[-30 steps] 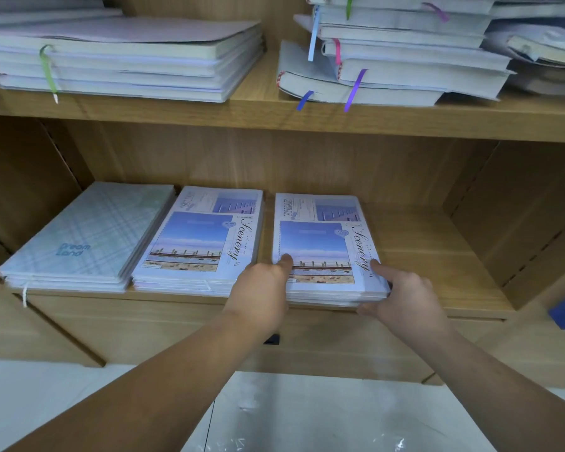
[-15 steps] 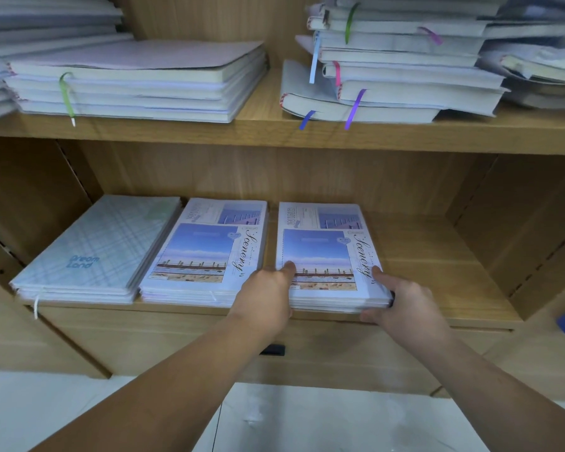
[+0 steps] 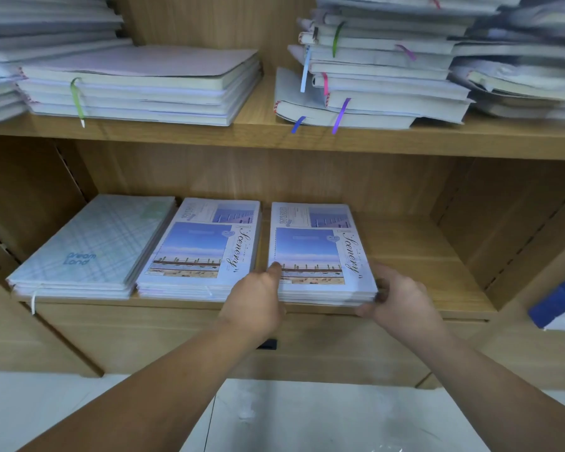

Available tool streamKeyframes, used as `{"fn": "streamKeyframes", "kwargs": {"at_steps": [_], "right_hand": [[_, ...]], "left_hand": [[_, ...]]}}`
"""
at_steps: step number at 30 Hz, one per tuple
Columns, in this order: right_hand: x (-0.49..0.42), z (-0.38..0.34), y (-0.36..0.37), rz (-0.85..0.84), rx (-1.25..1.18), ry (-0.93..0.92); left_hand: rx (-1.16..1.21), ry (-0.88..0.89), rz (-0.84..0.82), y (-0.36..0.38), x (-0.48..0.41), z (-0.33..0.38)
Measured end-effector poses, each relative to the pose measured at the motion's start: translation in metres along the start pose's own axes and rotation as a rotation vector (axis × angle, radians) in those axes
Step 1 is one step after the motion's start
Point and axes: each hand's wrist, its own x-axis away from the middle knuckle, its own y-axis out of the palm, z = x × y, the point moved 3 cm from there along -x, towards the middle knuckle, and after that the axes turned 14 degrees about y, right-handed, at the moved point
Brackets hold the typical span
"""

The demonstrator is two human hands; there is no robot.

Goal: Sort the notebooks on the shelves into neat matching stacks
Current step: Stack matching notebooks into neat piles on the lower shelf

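Note:
Three notebook stacks lie on the lower shelf (image 3: 421, 252): a pale plaid "Dream Land" stack (image 3: 88, 249) at the left, a "Scenery" stack (image 3: 196, 246) in the middle and a second "Scenery" stack (image 3: 313, 252) to its right. My left hand (image 3: 258, 298) grips the right stack's near left corner, thumb on the cover. My right hand (image 3: 398, 298) holds its near right corner, fingers curled round the edge. The right hand is blurred.
The upper shelf (image 3: 265, 132) carries a tidy pile of white notebooks (image 3: 137, 89) at the left and an uneven pile with coloured ribbon markers (image 3: 379, 76) at the right. A blue object (image 3: 558, 301) shows at the right edge. Pale floor lies below.
My right hand has slid from the top of the cover down to the stack's near right corner. The view has tilted up a little. The left hand keeps its hold.

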Motion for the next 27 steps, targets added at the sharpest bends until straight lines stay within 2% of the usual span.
{"fn": "streamKeyframes", "kwargs": {"at_steps": [5,11,15,22,27], "right_hand": [[0.002,0.015,-0.006,0.036,0.022,0.12],[-0.001,0.012,0.004,0.05,0.116,0.05],[-0.005,0.009,0.006,0.061,0.145,0.055],[-0.008,0.01,0.009,0.06,0.162,0.039],[-0.009,0.01,0.009,0.068,0.15,0.026]], "left_hand": [[0.07,-0.091,0.121,-0.007,0.018,-0.003],[0.322,-0.218,0.097,0.006,0.031,-0.014],[0.287,-0.196,0.143,0.01,0.027,-0.013],[0.191,-0.161,0.083,0.015,0.025,-0.011],[0.226,-0.152,0.054,0.016,0.024,-0.013]]}}
